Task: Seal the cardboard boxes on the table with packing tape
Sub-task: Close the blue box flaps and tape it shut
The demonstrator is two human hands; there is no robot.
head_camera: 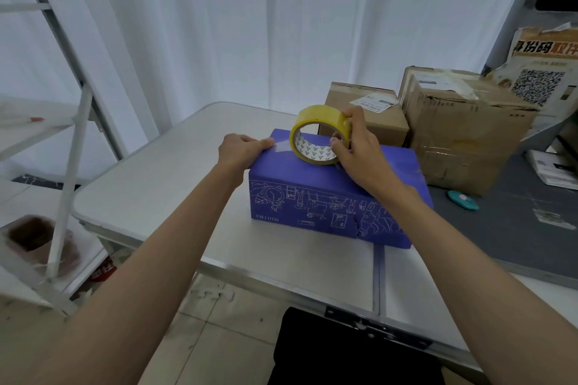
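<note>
A blue box (334,194) printed with white line drawings lies on the white table (162,184), its long axis running from 10 o'clock to 4 o'clock, flaps closed; the right hand (359,150) grips a yellow tape roll (319,134) standing on edge on the box top, its open core facing the camera; a clear strip of tape runs from it toward 9 o'clock, where the left hand (240,150) presses it down with fairly straight fingers at the box's far-left end; at 1 o'clock two brown cardboard boxes (463,134) stand shut, their contents hidden; a teal cutter (463,199) lies at 3 o'clock.
</note>
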